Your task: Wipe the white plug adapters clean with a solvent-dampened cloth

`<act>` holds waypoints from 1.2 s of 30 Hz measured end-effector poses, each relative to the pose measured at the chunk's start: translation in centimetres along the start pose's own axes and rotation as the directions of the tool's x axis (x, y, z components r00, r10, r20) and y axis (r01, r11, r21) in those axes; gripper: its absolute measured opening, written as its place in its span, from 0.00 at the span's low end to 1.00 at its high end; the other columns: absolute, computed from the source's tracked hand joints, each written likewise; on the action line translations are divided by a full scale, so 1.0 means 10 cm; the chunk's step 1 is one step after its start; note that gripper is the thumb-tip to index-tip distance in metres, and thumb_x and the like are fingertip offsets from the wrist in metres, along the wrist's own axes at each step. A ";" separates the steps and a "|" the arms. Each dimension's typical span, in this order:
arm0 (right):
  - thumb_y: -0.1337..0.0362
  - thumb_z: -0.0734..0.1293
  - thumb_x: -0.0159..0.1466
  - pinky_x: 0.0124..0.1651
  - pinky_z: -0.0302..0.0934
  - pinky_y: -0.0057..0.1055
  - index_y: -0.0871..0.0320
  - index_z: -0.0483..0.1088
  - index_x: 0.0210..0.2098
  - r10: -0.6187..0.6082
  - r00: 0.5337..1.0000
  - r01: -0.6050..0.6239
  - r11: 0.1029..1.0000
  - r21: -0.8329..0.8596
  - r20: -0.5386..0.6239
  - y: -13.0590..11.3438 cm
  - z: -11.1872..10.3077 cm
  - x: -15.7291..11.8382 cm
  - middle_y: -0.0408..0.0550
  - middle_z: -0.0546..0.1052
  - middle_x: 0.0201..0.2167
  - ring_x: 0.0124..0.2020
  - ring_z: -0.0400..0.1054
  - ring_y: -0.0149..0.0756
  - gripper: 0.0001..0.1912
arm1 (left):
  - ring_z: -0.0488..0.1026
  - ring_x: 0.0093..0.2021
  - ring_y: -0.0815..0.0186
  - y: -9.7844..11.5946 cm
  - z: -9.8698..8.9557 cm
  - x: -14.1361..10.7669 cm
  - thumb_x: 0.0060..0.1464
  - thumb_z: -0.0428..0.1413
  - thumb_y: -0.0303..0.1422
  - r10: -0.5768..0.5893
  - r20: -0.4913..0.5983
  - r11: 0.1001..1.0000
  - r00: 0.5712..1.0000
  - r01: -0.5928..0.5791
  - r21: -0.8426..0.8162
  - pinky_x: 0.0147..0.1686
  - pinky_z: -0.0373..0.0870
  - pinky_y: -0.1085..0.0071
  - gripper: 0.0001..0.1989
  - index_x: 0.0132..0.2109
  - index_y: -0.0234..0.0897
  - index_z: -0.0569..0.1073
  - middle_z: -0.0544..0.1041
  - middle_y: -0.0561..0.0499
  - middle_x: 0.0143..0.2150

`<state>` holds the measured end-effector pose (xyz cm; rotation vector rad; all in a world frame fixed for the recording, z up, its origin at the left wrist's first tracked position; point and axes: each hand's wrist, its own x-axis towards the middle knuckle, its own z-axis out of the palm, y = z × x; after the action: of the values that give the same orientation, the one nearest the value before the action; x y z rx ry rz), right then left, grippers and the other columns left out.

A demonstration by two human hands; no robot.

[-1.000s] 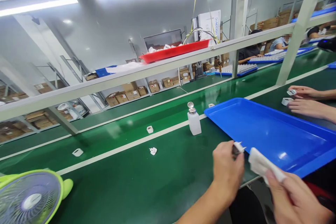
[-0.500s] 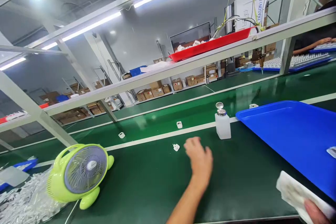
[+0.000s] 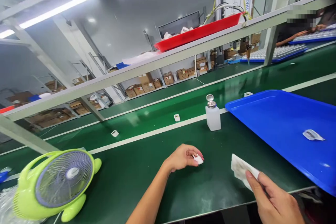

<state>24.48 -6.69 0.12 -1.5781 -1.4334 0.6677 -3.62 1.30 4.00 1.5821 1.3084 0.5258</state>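
Observation:
My left hand (image 3: 183, 157) is closed on a small white plastic part (image 3: 198, 159), just above the dark green table (image 3: 126, 175). Held in my right hand (image 3: 275, 196) is a folded white cloth (image 3: 243, 169) with greyish stains, pinched between thumb and fingers near the table's front edge. A translucent white bottle (image 3: 213, 117) with an open metal lid stands beyond my hands. To the right, a blue tray (image 3: 273, 122) bears a white object (image 3: 313, 135).
A lime-green fan (image 3: 64, 180) stands at the left beside clear plastic bags (image 3: 10, 203). Small white pieces (image 3: 114, 133) lie on the green strip behind. Overhead, a shelf holds a red tray (image 3: 199, 33). A person's arm (image 3: 291, 38) shows at far right.
My left hand has taken hold of the small white part from the table. My right hand and the cloth have come further into view. The camera view has shifted.

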 end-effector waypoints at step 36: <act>0.70 0.52 0.71 0.40 0.73 0.37 0.65 0.67 0.63 -0.447 0.817 0.448 0.890 0.086 0.365 -0.06 0.62 -0.04 0.56 0.76 0.40 0.37 0.76 0.42 0.25 | 0.76 0.38 0.59 0.04 0.99 -0.17 0.51 0.52 0.19 0.085 -0.498 0.981 0.863 0.014 0.192 0.40 0.70 0.65 0.20 0.44 0.40 0.83 0.80 0.48 0.36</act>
<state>18.89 -5.61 -2.37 -1.0758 -2.0093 0.7016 4.01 -4.24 0.51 1.6909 1.7668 0.9083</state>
